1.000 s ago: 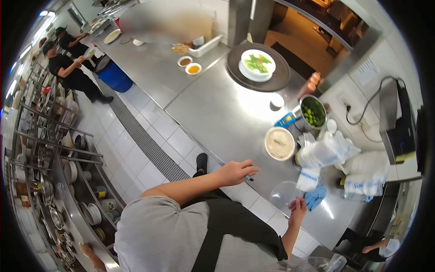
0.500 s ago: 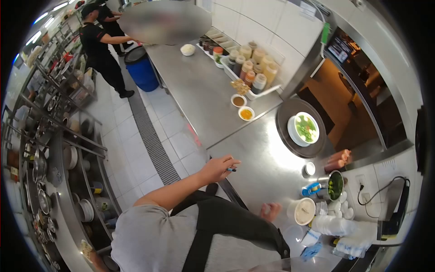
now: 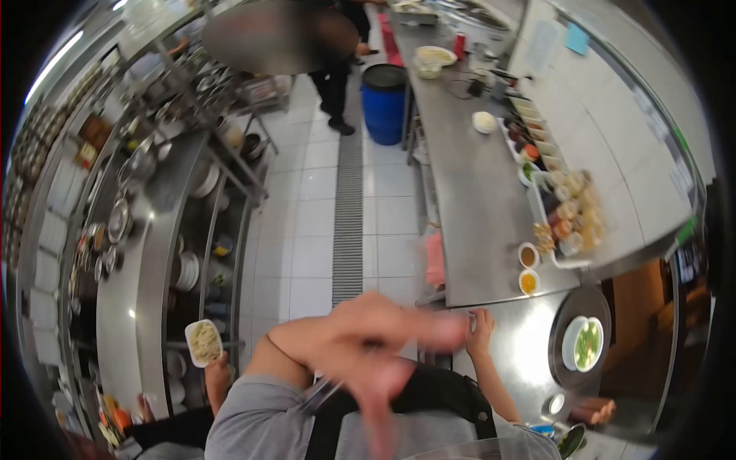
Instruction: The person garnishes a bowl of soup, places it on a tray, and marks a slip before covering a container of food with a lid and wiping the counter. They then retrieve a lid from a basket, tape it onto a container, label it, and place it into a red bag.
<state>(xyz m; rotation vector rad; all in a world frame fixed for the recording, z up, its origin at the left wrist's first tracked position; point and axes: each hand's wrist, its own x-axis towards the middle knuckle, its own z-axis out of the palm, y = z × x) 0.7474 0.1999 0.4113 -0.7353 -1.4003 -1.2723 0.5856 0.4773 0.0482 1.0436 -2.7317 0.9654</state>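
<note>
My left hand (image 3: 360, 337) is raised close to the camera in front of my chest and smeared by motion. Its fingers seem spread, but a small dark spot near the palm cannot be made out. On the steel counter's near edge, my right hand (image 3: 481, 333) rests with bent fingers slightly apart, holding nothing visible. To its right, a white bowl (image 3: 569, 345) of green soup with pale pieces sits on a round dark tray (image 3: 558, 372). Two small cups, one with brown sauce (image 3: 528, 255) and one with orange sauce (image 3: 529, 282), stand just beyond.
Another person's hand (image 3: 218, 373) holds a white dish (image 3: 191, 331) of pale shredded food at my left. Sauce bottles (image 3: 571, 215) line the wall side. A blue barrel (image 3: 383, 107) stands beside the counter; a person (image 3: 331, 96) is in the aisle by the floor drain (image 3: 347, 199).
My view has swung left toward the aisle. My left hand, which held a small pen-like item, has risen toward the camera. My right hand has moved forward to the counter's edge.
</note>
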